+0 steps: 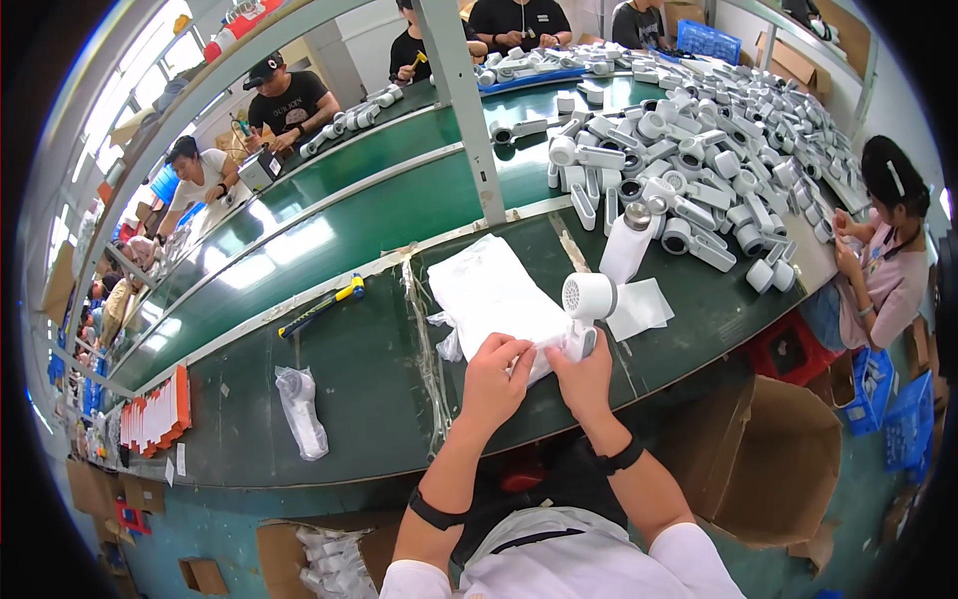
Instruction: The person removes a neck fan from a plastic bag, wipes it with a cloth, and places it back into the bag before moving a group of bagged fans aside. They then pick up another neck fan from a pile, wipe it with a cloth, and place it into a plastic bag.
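My right hand [582, 377] is closed round the handle of a white handheld device with a round, perforated head [589, 296], held upright at the table's near edge. Just left of it, my left hand [497, 377] pinches the near corner of a stack of white plastic bags [496, 299]. The fingertips of both hands are close together, and the film between them is hard to make out. Behind the device stands a white bottle with a metal cap [627, 245]. White paper sheets [641, 308] lie to its right.
A yellow-and-blue hammer [322, 304] and a bagged device [300, 411] lie to the left. Many similar devices [689, 160] are heaped at the far right. Cardboard boxes [763, 459] stand below the table edge. Co-workers sit across the green conveyor [349, 215] and at right.
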`<state>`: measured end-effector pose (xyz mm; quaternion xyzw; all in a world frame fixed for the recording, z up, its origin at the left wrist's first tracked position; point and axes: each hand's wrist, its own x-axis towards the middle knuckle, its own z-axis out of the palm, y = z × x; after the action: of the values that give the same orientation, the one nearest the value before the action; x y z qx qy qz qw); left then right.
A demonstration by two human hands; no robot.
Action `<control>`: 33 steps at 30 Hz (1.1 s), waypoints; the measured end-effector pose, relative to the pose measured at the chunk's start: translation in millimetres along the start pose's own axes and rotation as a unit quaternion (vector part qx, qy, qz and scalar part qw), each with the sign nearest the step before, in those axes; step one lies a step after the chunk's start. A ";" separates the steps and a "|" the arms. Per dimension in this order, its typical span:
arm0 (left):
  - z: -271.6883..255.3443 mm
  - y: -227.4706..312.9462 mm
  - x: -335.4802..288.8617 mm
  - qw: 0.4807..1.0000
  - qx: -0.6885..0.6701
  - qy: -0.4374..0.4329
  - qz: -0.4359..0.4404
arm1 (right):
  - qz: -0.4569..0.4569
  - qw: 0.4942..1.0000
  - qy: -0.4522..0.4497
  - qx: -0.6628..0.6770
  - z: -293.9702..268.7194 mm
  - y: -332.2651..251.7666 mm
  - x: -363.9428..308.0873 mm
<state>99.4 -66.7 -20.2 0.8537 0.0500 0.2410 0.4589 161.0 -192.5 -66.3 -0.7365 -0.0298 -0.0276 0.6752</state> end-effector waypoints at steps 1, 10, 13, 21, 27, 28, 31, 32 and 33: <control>-1.7 0.9 0.6 1.000 0.007 0.017 -0.013 | 0.004 1.000 0.001 -0.028 1.2 0.4 4.2; 2.5 -2.6 -1.7 0.986 -0.096 0.098 -0.093 | -0.049 0.997 -0.006 -0.065 -21.4 -10.9 4.8; 3.7 -0.3 -0.5 0.994 -0.034 0.094 -0.047 | -0.079 0.996 -0.015 -0.037 -40.4 -5.3 -6.7; -2.0 0.7 4.9 0.997 -0.030 0.038 -0.054 | 0.142 0.897 -0.417 0.051 -103.6 -63.6 -10.7; -20.3 -4.5 5.7 0.990 -0.089 -0.035 -0.099 | 0.152 0.853 -0.496 -0.048 -86.1 -68.5 8.2; -24.0 -4.6 5.6 0.987 -0.109 -0.050 -0.106 | 0.144 0.846 -0.510 -0.064 -82.5 -66.5 11.7; -37.3 -3.1 7.4 0.983 -0.117 -0.080 -0.113 | 0.112 0.832 -0.537 -0.076 -73.4 -60.0 21.2; -40.2 -1.6 8.1 0.983 -0.106 -0.097 -0.113 | 0.090 0.827 -0.549 -0.073 -71.6 -56.9 23.2; -41.2 -0.3 8.2 0.983 -0.106 -0.098 -0.112 | 0.089 0.828 -0.548 -0.074 -69.9 -50.1 25.3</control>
<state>87.8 -32.7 1.7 0.8087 0.0739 0.1073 0.5736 182.1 -257.6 -8.4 -0.6774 -0.3270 0.4393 0.4912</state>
